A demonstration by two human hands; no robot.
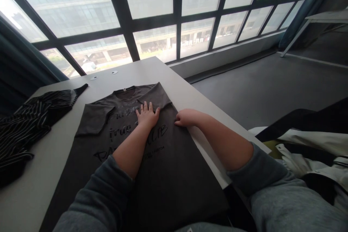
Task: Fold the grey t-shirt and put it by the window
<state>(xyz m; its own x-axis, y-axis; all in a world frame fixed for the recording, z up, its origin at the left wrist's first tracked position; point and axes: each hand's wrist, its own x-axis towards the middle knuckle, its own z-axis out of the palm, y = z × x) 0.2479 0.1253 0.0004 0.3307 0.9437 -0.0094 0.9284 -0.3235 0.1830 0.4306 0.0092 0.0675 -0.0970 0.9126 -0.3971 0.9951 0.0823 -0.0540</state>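
Observation:
A dark grey T-shirt [168, 174] with black lettering lies spread on the white table [185, 90], its collar toward the window and both sleeves folded inward over the chest. My left hand [147, 114] rests flat on the upper chest, fingers spread, beside the right-hand sleeve. At the shirt's right edge, just below that sleeve, my right hand [187, 117] has its fingers closed in a pinch on the fabric. My forearm covers part of the printed lettering.
A black-and-white striped garment [40, 112] lies crumpled on the table's left side. Two round fittings [114, 72] sit near the far edge. Light-coloured clothes [301, 156] are heaped at the right, beyond the table edge. A window and a blue curtain [24, 54] stand behind.

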